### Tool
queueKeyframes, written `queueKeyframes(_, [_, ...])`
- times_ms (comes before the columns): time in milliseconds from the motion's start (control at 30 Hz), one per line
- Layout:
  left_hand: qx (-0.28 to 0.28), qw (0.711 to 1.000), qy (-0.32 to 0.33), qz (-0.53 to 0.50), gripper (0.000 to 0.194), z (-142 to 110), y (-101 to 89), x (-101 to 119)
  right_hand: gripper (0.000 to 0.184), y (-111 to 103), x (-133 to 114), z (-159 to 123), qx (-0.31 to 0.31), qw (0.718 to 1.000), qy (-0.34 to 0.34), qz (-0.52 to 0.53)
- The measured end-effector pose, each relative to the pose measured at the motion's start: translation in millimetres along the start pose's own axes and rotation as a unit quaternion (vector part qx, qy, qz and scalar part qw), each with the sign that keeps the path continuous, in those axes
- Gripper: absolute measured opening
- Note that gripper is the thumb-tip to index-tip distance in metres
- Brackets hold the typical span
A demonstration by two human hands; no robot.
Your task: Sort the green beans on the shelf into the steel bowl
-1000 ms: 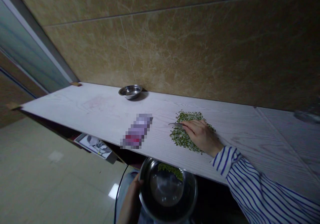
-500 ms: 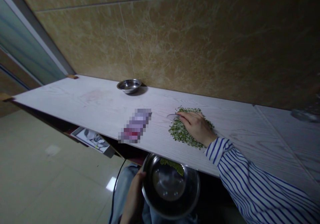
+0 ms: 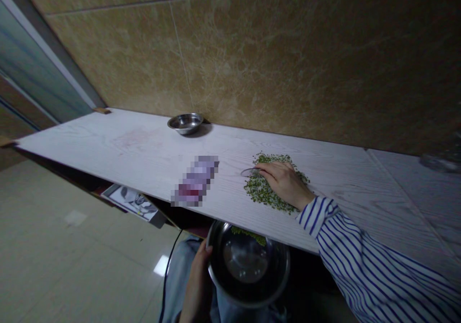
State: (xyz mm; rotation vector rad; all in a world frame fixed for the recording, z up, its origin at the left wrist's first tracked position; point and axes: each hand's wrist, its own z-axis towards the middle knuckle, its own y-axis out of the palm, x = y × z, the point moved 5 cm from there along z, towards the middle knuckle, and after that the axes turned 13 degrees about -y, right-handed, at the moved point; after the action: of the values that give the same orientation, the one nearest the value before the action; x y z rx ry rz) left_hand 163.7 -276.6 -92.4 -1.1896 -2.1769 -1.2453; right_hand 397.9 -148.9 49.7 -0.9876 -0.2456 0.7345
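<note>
Many small green pieces (image 3: 264,193) lie spread on the white table (image 3: 342,188), beneath and around the right hand (image 3: 286,183), whose fingers pinch a thin, curved tool (image 3: 248,172) over their left side. Nearer the body, the left hand (image 3: 199,272) grips the rim of a large metal bowl (image 3: 248,299) just below the table's edge, more green bits clustered along its far inner side. Leftward sit a pixelated, purplish item (image 3: 197,181) and, by the wall (image 3: 234,63), a small metal bowl (image 3: 185,124).
</note>
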Motion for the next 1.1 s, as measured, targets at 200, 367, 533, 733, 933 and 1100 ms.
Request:
queueKeyframes(200, [0.028,0.999,-0.007,-0.027,0.046,-4.7,3.0,1.7,0.023,-0.3,-2.7,-1.4,-0.012,1.000,-0.010,0.022])
queueKeyframes(367, [0.034,0.999,-0.007,-0.027,0.042,1.4,-1.6,-1.0,0.023,0.0,-3.9,-2.7,-0.017,0.999,-0.020,0.044])
queueKeyframes(533, [0.037,0.999,-0.006,-0.021,0.044,1.8,-1.3,-1.5,0.023,-1.9,-5.7,-3.3,-0.022,0.998,-0.026,0.057])
queueKeyframes(733, [0.043,0.999,-0.002,-0.011,0.043,-2.9,2.2,-0.2,0.023,-4.7,-1.4,-5.0,0.015,0.999,-0.014,0.047])
queueKeyframes(933, [0.001,1.000,-0.003,-0.009,0.037,-1.7,3.7,-1.6,0.023,-4.4,2.5,-5.3,0.030,0.999,0.017,0.022])
queueKeyframes(1100, [-0.009,1.000,0.010,-0.008,0.035,-4.3,2.4,-0.3,0.023,-4.3,-3.3,-4.8,0.014,0.999,-0.007,0.033])
